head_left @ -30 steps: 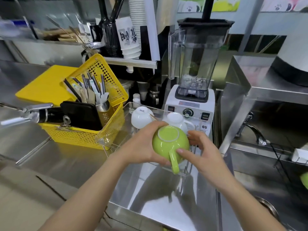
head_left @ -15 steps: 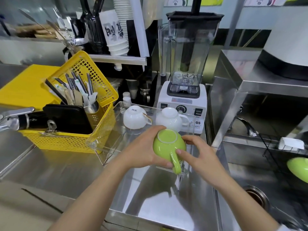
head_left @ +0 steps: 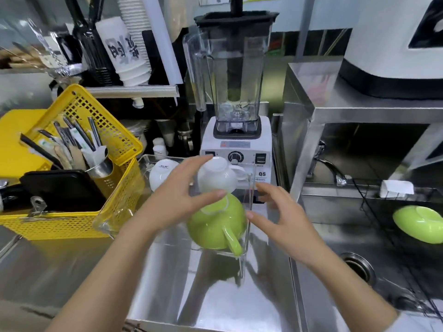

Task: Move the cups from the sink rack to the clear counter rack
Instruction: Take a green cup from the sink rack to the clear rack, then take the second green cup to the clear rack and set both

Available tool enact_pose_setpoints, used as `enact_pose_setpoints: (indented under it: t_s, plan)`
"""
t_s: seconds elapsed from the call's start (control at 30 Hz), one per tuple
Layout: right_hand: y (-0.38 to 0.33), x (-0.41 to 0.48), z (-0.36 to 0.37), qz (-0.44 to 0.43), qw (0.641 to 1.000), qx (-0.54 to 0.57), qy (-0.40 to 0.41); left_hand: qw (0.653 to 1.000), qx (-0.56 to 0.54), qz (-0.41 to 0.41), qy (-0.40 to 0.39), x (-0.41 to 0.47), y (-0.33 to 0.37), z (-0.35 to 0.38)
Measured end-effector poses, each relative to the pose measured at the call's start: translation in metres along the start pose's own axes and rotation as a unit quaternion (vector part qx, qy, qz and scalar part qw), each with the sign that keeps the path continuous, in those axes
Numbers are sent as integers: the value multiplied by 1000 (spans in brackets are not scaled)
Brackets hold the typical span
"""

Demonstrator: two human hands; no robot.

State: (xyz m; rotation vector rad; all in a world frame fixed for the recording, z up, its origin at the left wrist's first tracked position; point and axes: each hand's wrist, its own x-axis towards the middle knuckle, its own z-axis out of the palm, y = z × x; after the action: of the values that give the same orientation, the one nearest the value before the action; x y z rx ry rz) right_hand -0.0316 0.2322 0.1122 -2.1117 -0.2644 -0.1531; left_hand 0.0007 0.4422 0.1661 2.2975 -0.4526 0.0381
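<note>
Green cup (head_left: 217, 226) sits upside down at the near right corner of the clear counter rack (head_left: 249, 207), handle pointing near, toward me. I read it as glazed ceramic: stiff, breakable, probably slick if wet, moderate weight; best taken around the bowl or by the handle, not pinched at the foot ring. My left hand (head_left: 175, 200) is curled over an inverted white cup (head_left: 217, 178) just behind the green one, fingers on its far side and thumb at its near base, grasping it; can't tell if it's lifted or only being nudged. My right hand (head_left: 280, 219) is open, fingers spread, just right of the rack wall, holding nothing. A second white cup (head_left: 159, 172) is inverted at the rack's far left. So the rack holds three cups, all mouth down. Far right, the dark wire sink rack (head_left: 393, 204) holds one more green cup (head_left: 419, 222) lying tilted, likely next to move, plus a small white object at its far edge I can't identify. Left of the clear rack, a yellow basket (head_left: 79, 168) holds a metal cup of utensils and a black tray. Blender (head_left: 233, 92) stands just behind the clear rack.
</note>
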Motion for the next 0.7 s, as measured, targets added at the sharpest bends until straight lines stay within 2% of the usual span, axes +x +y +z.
enact_pose_setpoints:
  t_s: [0.07, 0.2, 0.4, 0.5, 0.7]
  plan:
    - [7, 2, -17, 4, 1000, -4, 14, 999, 20, 34, 6, 12, 23, 10]
    - [25, -2, -54, 35, 999, 9, 41, 991, 73, 106, -34, 37, 69, 47]
    - [71, -19, -113, 72, 994, -9, 82, 961, 134, 227, -80, 75, 148, 124]
    - [104, -30, -153, 92, 989, -31, 111, 953, 150, 233, -125, 99, 176, 171]
    - [183, -58, -241, 171, 970, -75, 154, 956, 139, 178, -186, 148, 195, 276]
